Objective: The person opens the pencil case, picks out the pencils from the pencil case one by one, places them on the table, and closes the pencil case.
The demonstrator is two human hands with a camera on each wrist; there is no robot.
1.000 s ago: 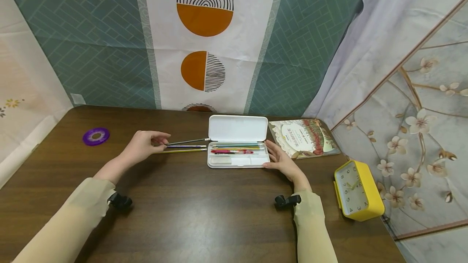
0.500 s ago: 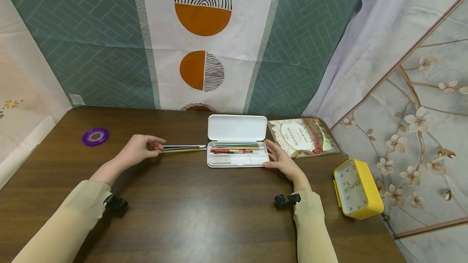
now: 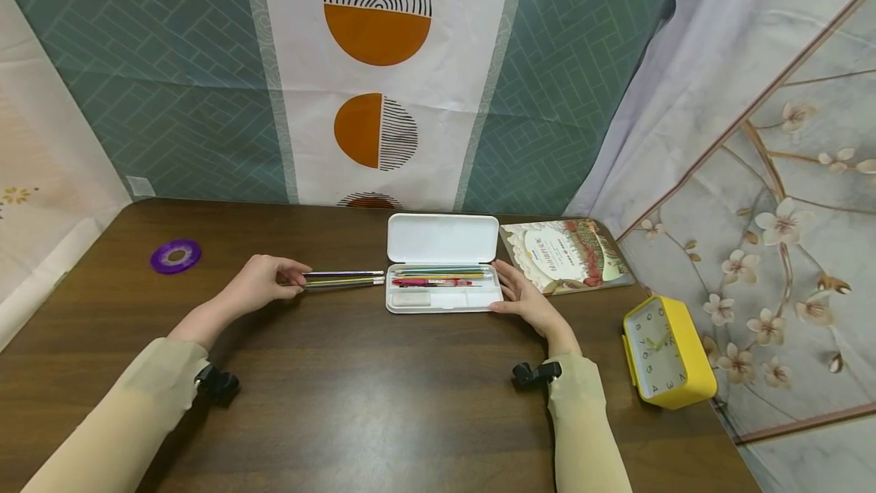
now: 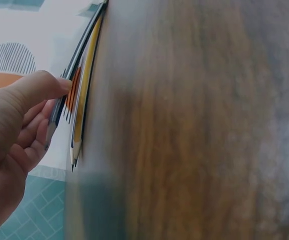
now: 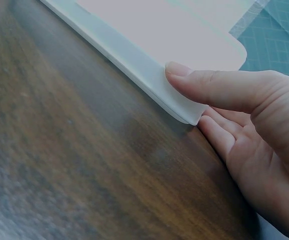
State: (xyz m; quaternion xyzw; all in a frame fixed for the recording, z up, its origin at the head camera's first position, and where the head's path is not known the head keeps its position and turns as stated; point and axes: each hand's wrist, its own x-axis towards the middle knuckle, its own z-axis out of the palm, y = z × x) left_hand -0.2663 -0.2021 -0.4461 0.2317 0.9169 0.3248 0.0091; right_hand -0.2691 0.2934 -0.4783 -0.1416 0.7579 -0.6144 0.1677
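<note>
My left hand [image 3: 267,280] pinches a dark pencil [image 4: 78,56] between thumb and fingers, left of the pencil case. Right alongside is a yellow-and-black pencil [image 4: 87,75], its sharpened tip towards the hand. Their other ends point at the white pencil case [image 3: 445,309], whose lid stands up behind it. Inside lie several pencils [image 3: 438,273], a red pen [image 3: 431,282] and a whitish eraser [image 3: 411,298]. My right hand [image 3: 525,303] holds the case's right end, its thumb [image 5: 199,89] over the front rim and its fingers against the end wall.
A purple ring-shaped roll [image 3: 175,256] lies at the far left of the brown table [image 3: 356,402]. Behind my right hand is a booklet [image 3: 564,256] with a floral cover. The yellow alarm clock [image 3: 671,352] stands near the right edge.
My left hand has lowered the dark pencil, which slanted over the others, and brought it alongside them. It has shifted slightly left. My right hand stays on the case.
</note>
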